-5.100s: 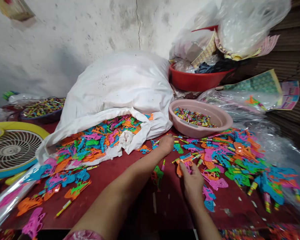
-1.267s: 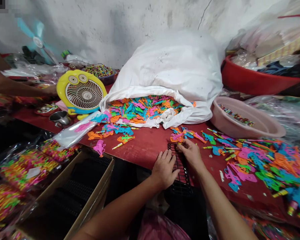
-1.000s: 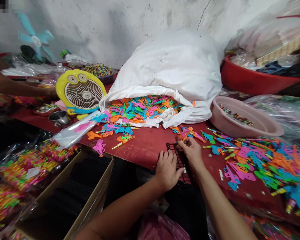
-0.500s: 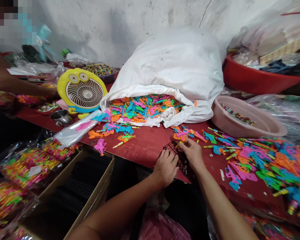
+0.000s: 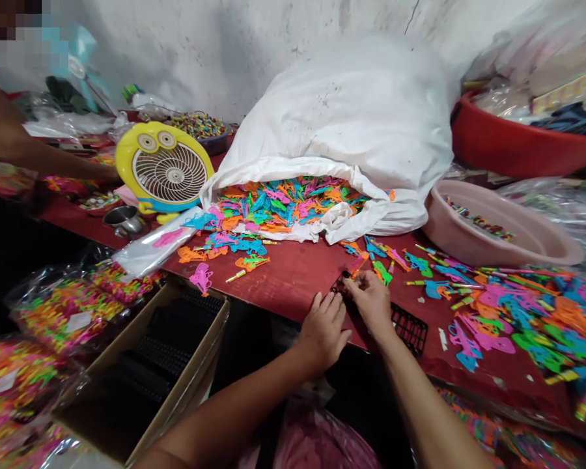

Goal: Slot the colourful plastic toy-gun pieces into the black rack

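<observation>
A black plastic grid (image 5: 410, 329) lies on the red tabletop at its front edge, running under both hands. My left hand (image 5: 322, 331) rests at the grid's left part, with its fingers stretched out side by side and nothing visible in them. My right hand (image 5: 370, 301) is over the grid, thumb and fingers pinched together at its far left end. Whatever is between those fingertips is too small and hidden to make out. Just beyond them lie small toy-like plastic pieces (image 5: 381, 272) in green, orange and pink.
Behind stands a big white sack (image 5: 342, 117) spilling colourful plastic pieces. A yellow fan (image 5: 173, 174) and metal cup (image 5: 125, 220) are left, a pink basin (image 5: 498, 228) and piled pieces (image 5: 532, 306) right. An open carton (image 5: 219, 319) stands below left. Another person's arm (image 5: 43, 153) reaches in far left.
My right hand has shifted slightly, and the grid's right part now shows beyond its wrist. A yellow bit seen at its fingertips earlier no longer shows. The whole view has turned slightly.
</observation>
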`<state>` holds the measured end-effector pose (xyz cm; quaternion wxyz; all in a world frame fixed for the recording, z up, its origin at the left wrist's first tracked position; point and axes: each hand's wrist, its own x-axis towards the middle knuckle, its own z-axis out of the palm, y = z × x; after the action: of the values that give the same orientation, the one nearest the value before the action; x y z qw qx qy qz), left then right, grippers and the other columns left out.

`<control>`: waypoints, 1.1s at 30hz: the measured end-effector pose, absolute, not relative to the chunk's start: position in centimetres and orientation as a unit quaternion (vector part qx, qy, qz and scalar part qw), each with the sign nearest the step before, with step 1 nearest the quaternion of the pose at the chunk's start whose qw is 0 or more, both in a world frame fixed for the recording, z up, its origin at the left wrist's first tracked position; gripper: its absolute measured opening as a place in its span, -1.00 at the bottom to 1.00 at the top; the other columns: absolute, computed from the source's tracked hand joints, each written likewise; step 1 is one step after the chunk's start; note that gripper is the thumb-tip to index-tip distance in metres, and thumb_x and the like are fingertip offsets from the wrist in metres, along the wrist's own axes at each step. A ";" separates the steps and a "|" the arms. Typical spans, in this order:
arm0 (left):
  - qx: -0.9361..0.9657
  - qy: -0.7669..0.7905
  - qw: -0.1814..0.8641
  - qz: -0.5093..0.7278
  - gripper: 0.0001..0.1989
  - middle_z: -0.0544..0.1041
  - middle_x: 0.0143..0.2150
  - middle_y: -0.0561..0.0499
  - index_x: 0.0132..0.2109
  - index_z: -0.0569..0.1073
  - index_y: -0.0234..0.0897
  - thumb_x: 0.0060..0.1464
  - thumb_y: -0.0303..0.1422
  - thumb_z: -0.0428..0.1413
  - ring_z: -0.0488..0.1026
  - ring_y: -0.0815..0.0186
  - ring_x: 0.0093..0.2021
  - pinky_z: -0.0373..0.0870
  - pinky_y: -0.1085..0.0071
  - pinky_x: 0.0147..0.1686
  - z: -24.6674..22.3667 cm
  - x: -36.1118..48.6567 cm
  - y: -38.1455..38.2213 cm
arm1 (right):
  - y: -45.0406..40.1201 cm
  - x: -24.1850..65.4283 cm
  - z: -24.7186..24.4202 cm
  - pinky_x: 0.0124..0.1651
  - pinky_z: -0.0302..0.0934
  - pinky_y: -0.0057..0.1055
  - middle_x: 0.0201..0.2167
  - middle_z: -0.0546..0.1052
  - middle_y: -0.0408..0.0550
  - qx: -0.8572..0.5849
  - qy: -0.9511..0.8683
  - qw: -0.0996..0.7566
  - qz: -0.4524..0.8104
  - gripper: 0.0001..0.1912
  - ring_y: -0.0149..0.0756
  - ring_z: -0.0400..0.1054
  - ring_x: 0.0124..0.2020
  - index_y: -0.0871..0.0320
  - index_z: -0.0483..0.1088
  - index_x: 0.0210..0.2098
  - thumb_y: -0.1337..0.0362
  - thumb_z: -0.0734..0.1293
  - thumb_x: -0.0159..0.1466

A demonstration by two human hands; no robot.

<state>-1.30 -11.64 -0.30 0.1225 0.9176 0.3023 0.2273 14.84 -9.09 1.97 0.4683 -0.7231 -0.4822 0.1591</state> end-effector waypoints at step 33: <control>0.910 0.313 0.135 0.235 -0.52 0.32 0.30 -0.16 0.25 0.31 -0.29 0.23 -0.25 0.00 0.23 0.06 0.19 0.01 -0.08 0.27 0.7 -0.3 -12.3 | -10.3 12.6 2.1 -0.42 0.05 -0.42 -0.60 0.34 -0.24 -0.749 -0.508 0.411 0.106 -0.72 -0.37 0.18 -0.56 0.07 0.24 -0.46 0.05 0.33 0.22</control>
<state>-0.31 -12.28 0.70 0.1351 0.9100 0.3134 0.2353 12.59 -10.30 2.08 0.4113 -0.7494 -0.5079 0.1057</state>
